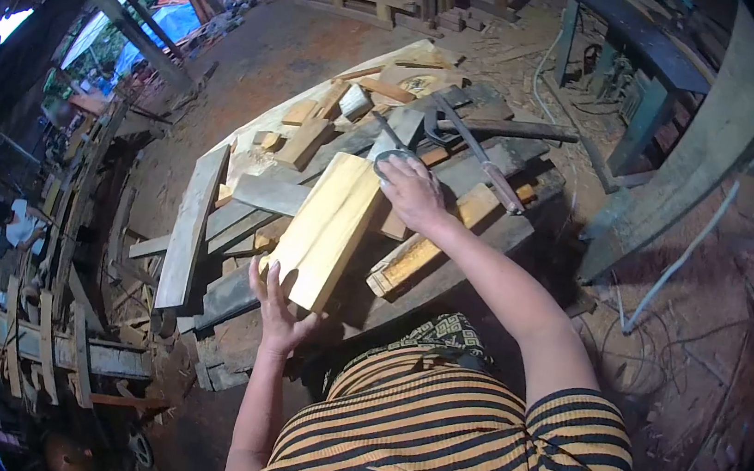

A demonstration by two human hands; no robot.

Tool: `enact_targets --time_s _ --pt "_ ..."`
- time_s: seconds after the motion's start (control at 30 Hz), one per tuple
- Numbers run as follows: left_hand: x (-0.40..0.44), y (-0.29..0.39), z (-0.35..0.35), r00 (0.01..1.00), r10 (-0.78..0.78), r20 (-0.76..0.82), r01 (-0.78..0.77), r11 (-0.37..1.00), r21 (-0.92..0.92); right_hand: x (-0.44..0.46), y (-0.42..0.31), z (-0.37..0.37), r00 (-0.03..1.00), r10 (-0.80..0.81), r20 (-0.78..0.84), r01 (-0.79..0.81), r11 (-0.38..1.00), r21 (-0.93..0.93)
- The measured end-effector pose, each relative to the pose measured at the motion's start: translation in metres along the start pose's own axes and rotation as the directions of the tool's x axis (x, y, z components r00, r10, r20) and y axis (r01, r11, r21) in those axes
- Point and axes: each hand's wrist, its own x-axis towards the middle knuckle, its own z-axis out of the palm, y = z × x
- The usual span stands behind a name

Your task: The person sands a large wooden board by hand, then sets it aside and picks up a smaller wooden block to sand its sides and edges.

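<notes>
A thick, pale yellow wooden block (pixel 327 225) with a darker grain streak lies tilted over the pile of boards in front of me. My left hand (pixel 280 313) grips its near end, fingers along the left edge and thumb at the bottom corner. At the far right corner of the block, my right hand (pixel 412 193) is closed over a dark, flat, rounded object (pixel 390 157). The palm hides most of that object, so its exact kind does not show. A shorter, rough yellow piece of wood (pixel 427 249) lies under my right forearm.
Grey boards (pixel 195 224) and offcuts cover the worktable. A long metal tool resembling a bar clamp (pixel 475 149) lies at its far right. A green metal machine stand (pixel 645 127) is at right, with a pale cable (pixel 687 252) nearby. Another person (pixel 25 225) is far left.
</notes>
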Motion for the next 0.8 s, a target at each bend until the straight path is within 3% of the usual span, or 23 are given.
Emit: enact_targets --time_s 0.03,0.07,0.13,0.17,0.2,0.27,0.3,0.33,0.37,0.4,0.43,0.47,0.5,0.53,0.6,0.7,0.8 --pt "0.001 0.0 0.0 1.0 0.018 0.0 -0.018 0.992 0.125 0.001 0.0 0.0 1.0 0.013 -0.007 -0.013 1.0 0.014" --pt "0.002 0.0 0.002 1.0 0.026 0.003 -0.026 0.992 0.125 0.001 0.002 0.002 1.0 0.015 -0.014 -0.015 1.0 0.013" --pt "0.007 0.004 0.01 0.985 0.149 -0.091 -0.1 0.907 0.409 0.001 0.004 0.007 1.0 0.021 -0.022 -0.02 0.997 0.077" --pt "0.009 0.007 0.011 0.973 0.174 -0.153 -0.091 0.894 0.438 0.001 0.006 0.008 0.999 0.029 -0.014 -0.027 0.996 0.089" --pt "0.013 0.004 0.01 0.972 0.18 -0.153 -0.096 0.893 0.439 0.001 0.01 0.011 0.999 0.029 -0.02 -0.027 0.996 0.089" --pt "0.02 -0.007 0.005 0.939 0.34 -0.038 -0.268 0.8 0.536 0.003 0.017 0.017 0.997 0.005 -0.075 0.004 0.993 0.121" --pt "0.028 0.0 0.003 0.924 0.373 -0.087 -0.307 0.856 0.416 0.006 0.019 0.015 0.996 -0.019 -0.084 0.031 0.988 0.151" --pt "0.037 0.009 -0.004 0.924 0.37 -0.097 -0.295 0.851 0.435 0.012 0.02 0.011 0.995 -0.048 -0.091 0.065 0.981 0.185" --pt "0.046 0.019 -0.014 0.945 0.313 -0.095 -0.259 0.893 0.367 0.018 0.022 0.008 0.999 0.002 -0.047 0.015 0.93 0.366" --pt "0.054 0.024 -0.022 0.963 0.253 -0.092 -0.216 0.93 0.298 0.024 0.023 0.009 0.987 0.152 0.06 -0.157 0.778 0.608" --pt "0.059 0.016 -0.018 0.959 0.17 -0.224 -0.123 0.97 0.21 0.028 0.023 0.009 0.983 0.181 0.022 -0.143 0.69 0.71" --pt "0.06 0.012 -0.02 0.965 -0.11 -0.238 0.123 0.992 0.04 0.033 0.023 0.007 0.97 0.244 -0.019 -0.171 0.734 0.657" --pt "0.067 0.003 -0.02 0.93 -0.261 -0.259 0.193 0.946 -0.259 0.036 0.009 -0.005 0.973 0.224 -0.056 -0.137 0.755 0.641" --pt "0.073 -0.003 -0.019 0.886 -0.4 -0.235 0.223 0.812 -0.539 0.036 -0.01 -0.021 0.975 0.204 -0.094 -0.102 0.776 0.623" --pt "0.074 -0.009 -0.018 0.846 -0.447 -0.29 0.136 0.707 -0.694 0.035 -0.034 -0.026 0.98 0.061 -0.19 0.055 0.833 0.551" --pt "0.066 -0.001 -0.011 0.82 -0.474 -0.321 0.138 0.707 -0.694 0.025 -0.095 -0.038 0.931 -0.223 -0.288 0.333 0.842 0.425" --pt "0.059 0.017 -0.003 0.803 -0.512 -0.306 0.204 0.717 -0.666 0.009 -0.149 -0.031 0.708 -0.642 -0.294 0.701 0.689 0.183"
